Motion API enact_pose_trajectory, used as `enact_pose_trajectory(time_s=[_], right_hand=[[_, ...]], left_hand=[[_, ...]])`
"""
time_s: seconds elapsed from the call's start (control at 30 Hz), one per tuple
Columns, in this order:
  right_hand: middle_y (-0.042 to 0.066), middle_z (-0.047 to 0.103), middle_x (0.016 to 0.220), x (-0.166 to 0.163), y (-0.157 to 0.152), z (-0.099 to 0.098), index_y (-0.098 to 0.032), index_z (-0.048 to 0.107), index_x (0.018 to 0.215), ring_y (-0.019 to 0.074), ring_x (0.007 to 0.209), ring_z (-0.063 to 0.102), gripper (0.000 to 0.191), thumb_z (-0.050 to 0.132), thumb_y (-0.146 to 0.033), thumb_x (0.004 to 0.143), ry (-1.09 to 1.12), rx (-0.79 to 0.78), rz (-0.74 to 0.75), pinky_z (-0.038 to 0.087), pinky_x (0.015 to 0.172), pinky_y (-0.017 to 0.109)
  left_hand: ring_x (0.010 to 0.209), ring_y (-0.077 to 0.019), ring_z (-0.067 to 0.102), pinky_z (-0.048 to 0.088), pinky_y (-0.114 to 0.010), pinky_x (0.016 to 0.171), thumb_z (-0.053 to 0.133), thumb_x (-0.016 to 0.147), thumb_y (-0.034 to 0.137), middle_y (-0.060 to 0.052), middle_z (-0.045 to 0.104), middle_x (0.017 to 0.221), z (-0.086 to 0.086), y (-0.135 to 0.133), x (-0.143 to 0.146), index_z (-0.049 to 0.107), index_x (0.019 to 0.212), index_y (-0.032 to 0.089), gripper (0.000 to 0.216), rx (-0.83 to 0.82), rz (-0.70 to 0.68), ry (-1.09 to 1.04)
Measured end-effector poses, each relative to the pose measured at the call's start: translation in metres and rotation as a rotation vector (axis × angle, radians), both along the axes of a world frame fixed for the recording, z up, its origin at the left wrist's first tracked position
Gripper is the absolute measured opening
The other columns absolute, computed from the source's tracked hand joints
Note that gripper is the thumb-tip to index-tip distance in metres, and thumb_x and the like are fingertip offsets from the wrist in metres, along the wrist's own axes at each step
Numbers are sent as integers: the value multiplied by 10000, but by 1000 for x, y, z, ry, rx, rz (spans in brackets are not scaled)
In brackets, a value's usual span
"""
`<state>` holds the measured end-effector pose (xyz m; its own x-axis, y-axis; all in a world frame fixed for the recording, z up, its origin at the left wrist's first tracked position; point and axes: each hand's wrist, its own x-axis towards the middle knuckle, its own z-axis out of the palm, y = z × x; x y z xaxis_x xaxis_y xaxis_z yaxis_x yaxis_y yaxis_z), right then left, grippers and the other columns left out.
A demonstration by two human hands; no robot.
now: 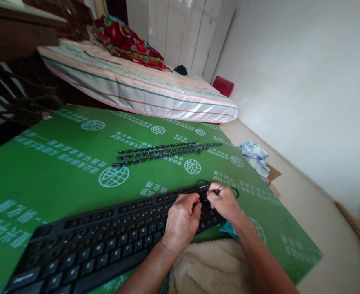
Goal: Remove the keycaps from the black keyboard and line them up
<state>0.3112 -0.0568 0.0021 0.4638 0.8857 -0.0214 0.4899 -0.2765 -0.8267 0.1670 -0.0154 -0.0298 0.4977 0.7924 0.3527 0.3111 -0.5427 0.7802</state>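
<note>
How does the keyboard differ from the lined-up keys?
The keyboard is one large, joined piece; the lined-up keys are many small separate pieces laid in rows. The keyboard lies nearer the person, with the left hand and right hand over one end; the lined-up keys lie farther off, apart from both hands. Both are dark and lie on the green surface.
</note>
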Motion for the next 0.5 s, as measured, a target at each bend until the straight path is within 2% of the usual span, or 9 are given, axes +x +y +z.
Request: enact_pose_trajectory(time_s=[0.2, 0.4, 0.5], right_hand=[[-70, 404, 419, -2, 0, -6, -197, 469, 547, 85, 395, 368, 178, 528, -292, 685, 20, 64, -47, 286, 404, 200], [-66, 409, 510, 0, 1, -18, -203, 469, 617, 90, 449, 394, 73, 532, -226, 645, -15, 151, -80, 311, 435, 203], [-76, 394, 512, 0, 0, -20, -213, 445, 648, 89, 442, 386, 80, 522, -207, 631, 17, 193, -121, 303, 422, 200]], left_hand=[[820, -166, 621, 494, -281, 759, 528, 786, 119, -31, 661, 863, -1, 0, -1, 629, 926, 192, 188, 1, -4, 8], [804, -159, 621, 493, -274, 747, 529, 786, 122, -23, 661, 856, -1, 0, 1, 619, 917, 204, 179, 43, -12, 23], [794, -154, 621, 494, -266, 742, 532, 780, 119, -19, 658, 849, -1, 0, 0, 615, 924, 206, 188, 53, -6, 28]])
